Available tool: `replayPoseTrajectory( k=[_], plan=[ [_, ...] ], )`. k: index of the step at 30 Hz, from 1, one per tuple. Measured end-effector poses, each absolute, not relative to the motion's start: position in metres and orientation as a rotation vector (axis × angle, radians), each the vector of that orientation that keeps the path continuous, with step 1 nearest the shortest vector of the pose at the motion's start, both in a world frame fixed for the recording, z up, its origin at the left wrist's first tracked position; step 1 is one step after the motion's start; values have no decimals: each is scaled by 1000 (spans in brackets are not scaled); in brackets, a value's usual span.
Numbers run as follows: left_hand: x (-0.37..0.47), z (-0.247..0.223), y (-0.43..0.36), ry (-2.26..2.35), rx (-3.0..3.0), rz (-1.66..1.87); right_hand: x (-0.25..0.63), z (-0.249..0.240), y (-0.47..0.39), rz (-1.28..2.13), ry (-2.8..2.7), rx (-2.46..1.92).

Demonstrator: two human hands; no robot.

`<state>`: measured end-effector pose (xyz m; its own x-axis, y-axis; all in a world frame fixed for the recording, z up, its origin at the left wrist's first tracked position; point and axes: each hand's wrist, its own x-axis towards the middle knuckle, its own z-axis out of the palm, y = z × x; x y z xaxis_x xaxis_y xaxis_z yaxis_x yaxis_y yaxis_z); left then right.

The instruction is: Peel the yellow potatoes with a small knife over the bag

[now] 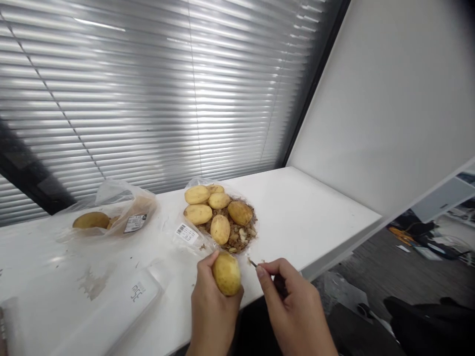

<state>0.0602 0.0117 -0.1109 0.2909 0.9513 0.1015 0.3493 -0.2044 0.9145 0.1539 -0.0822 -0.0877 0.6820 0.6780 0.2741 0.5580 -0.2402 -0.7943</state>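
Observation:
A yellow potato (227,275) is held in my left hand (211,309) above the table's front edge, its right side paler as if the skin is off there. To its right, my right hand (291,299) pinches a small thin tool (253,263). Only the tool's narrow dark tip shows, apart from the potato; fingers hide the rest, so I cannot tell its exact kind. Just beyond both hands, several peeled-looking potatoes (220,229) rest on and beside a heap of brown peelings (241,240) on a clear plastic bag (187,234) with a barcode label.
On the left of the white table (297,207) lies another clear plastic bag (137,202), holding a browner potato (91,220). A white box (122,306) with dark lettering is nearer. Blinds (148,99) stand behind, a white partition (386,99) at right. Bags and cables lie on the floor.

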Motion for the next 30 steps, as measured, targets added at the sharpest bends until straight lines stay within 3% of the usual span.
replayPoseTrajectory(
  k=[16, 24, 30],
  plan=[
    [61, -114, 5, 1218, 1646, 1015, 192, -91, -37, 309, -969, -1789],
    [56, -108, 14, 818, 1699, 775, 201, -88, -25, 489, -1113, -1654],
    [62, -117, 15, 809, 1649, 784, 200, -83, -26, 554, -1125, -1626]
  ],
)
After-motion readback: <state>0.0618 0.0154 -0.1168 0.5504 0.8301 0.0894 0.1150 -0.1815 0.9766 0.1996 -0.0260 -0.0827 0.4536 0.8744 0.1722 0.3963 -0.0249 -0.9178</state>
